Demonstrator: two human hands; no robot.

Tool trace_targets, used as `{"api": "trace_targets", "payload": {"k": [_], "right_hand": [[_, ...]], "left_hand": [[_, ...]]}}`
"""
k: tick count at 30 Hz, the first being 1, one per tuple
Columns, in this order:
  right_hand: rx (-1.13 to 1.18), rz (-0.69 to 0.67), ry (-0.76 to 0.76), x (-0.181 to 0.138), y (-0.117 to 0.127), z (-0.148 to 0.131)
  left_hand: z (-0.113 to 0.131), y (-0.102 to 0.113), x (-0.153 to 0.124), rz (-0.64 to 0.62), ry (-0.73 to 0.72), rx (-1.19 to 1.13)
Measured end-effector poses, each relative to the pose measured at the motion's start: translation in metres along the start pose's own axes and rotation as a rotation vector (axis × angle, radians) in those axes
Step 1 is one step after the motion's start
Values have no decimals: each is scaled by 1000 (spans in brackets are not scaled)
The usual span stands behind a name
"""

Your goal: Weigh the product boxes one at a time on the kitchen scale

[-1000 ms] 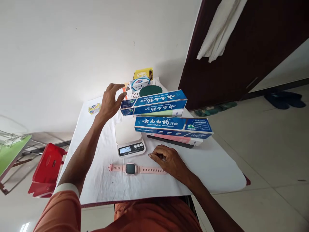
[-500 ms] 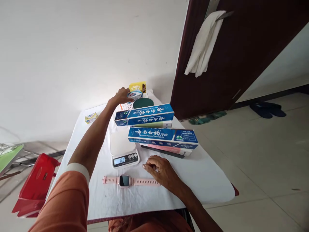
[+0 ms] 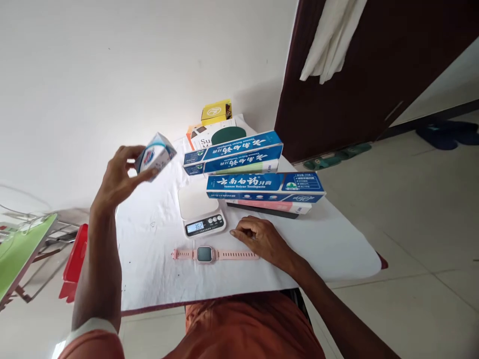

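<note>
My left hand (image 3: 121, 174) grips a small white-and-blue carton (image 3: 156, 155) between thumb and fingers, raised over the far left of the table. Resting on the cloth, my right hand (image 3: 264, 243) has its fingers curled in, with nothing visible in them. Beside its thumb lies a watch (image 3: 204, 254) with a pink strap, stretched flat. A white digital scale (image 3: 198, 207) stands just beyond the watch, its plate bare and its display lit, reading 362. To the right of the scale, a blue toothpaste box (image 3: 265, 185) lies on a pink-and-white box (image 3: 277, 205).
Farther back, another blue toothpaste box (image 3: 234, 152) lies before a dark green round object (image 3: 228, 134) on a printed box. A yellow box (image 3: 217, 112) stands behind. A red stool (image 3: 76, 259) is left of the table (image 3: 337, 249); a dark door (image 3: 344, 99) is at right.
My left hand has lifted the white-and-blue carton from the back of the table and brought it left. The small yellow-and-white box at left is now out of sight. My right hand stays put.
</note>
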State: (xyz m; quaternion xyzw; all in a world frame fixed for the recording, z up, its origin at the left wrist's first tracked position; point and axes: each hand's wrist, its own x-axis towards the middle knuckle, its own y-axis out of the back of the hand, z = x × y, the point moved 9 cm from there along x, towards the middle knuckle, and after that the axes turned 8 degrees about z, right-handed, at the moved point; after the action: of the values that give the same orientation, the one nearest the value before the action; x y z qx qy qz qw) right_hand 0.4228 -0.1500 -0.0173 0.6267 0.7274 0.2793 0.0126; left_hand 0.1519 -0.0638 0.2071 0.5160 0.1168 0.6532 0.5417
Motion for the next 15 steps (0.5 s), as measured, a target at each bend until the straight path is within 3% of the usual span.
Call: {"api": "trace_targets", "payload": {"k": [2,6,11,15], "right_hand": [[2,-6,-13,0,0,0],[13,-16,-33,-1,0,0],[-6,-19,-43,1,1,-2],[3,-22,-54,1,0,-1]], "left_hand": [[-3,-8,-40,-78,5,-12],[-16,-60,-93,-255,21,-10],[-29,-115,-103,-361,28,-5],[-32,-126,-100,-393,35,-50]]}}
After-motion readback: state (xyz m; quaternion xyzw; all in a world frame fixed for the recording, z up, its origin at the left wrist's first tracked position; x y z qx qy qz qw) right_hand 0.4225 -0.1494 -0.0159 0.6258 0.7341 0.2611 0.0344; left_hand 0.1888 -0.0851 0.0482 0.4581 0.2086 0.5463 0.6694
